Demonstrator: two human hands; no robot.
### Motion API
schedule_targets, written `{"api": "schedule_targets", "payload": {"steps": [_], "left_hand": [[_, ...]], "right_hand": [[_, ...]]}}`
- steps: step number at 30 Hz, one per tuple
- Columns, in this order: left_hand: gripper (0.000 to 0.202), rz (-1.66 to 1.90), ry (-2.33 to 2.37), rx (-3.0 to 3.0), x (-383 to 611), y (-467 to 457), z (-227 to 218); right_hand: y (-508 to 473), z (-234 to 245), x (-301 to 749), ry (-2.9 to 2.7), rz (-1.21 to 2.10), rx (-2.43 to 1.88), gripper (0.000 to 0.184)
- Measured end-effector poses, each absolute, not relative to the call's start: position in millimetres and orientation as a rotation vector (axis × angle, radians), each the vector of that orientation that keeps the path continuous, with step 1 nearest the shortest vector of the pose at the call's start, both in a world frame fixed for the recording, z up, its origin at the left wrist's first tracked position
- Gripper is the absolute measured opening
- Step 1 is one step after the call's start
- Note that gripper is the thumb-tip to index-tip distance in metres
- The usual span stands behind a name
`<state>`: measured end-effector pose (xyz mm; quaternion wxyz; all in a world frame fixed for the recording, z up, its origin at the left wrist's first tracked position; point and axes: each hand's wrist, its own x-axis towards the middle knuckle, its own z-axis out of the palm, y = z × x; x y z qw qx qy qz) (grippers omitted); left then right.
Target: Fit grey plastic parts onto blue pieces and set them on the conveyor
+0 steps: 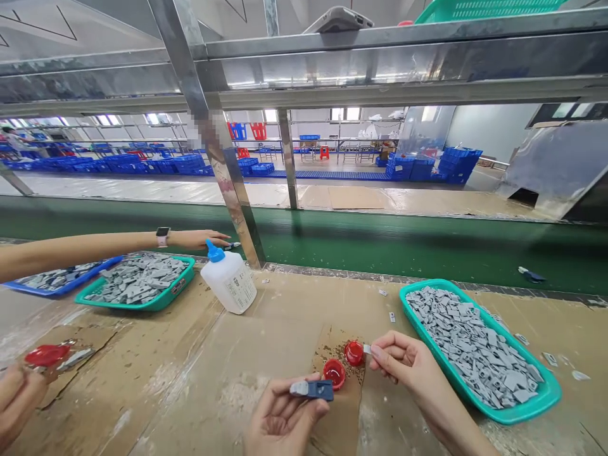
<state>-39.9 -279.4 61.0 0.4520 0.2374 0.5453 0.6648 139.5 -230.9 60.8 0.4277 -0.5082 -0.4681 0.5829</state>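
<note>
My left hand (280,415) is closed round a small dark blue part with a grey piece on it (312,389), held low in the middle of the view. My right hand (403,361) pinches a small grey tab (367,349), its tip beside one of two red caps (354,353) on a stained cardboard scrap (342,380). The other red cap (334,372) lies open-side up, just right of the blue part. A teal tray (510,415) full of grey parts stands at my right.
A white squeeze bottle with a blue nozzle (228,280) stands behind. At the left a co-worker's arm with a watch (162,237) reaches over another teal tray (161,297) and a blue tray (71,285); their other hand (16,396) is by a red cap (46,354). A green conveyor (380,247) runs behind.
</note>
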Motion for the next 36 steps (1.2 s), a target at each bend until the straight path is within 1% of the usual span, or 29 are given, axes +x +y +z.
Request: {"api": "schedule_targets", "payload": {"steps": [8,13,21,24,27,30,33,36], "left_hand": [[0.032,1.587,1.302,0.604,-13.5,-279.7,61.6],[0.031,1.580,1.340,0.631,-9.3,-281.6,67.4],[0.027,1.574,1.379,0.681,-5.3,-284.8,68.5],[0.024,1.561,1.371,0.732,-5.5,-287.4,64.2],[0.022,1.536,1.346,0.757,-6.9,-287.7,63.0],[0.024,1.481,1.286,0.748,-8.9,-284.6,65.1],[0.034,1.428,1.189,0.717,-10.5,-280.7,66.8],[0.042,1.404,1.147,0.663,-12.0,-278.7,64.8]], "right_hand": [[-251.4,77.0,127.0,-1.176,1.610,-1.110,0.034],[-250.5,74.7,124.9,-1.159,1.655,-1.048,0.033],[-250.1,69.8,129.3,-1.291,1.757,-1.077,0.039],[-253.2,64.3,131.6,-1.335,1.772,-1.112,0.045],[-255.9,60.7,132.9,-1.368,1.771,-1.094,0.044],[-257.3,65.5,133.0,-1.388,1.749,-1.111,0.037],[-255.9,79.5,138.3,-1.450,1.688,-1.162,0.033],[-250.1,92.1,159.5,-1.498,1.510,-1.282,0.033]]}}
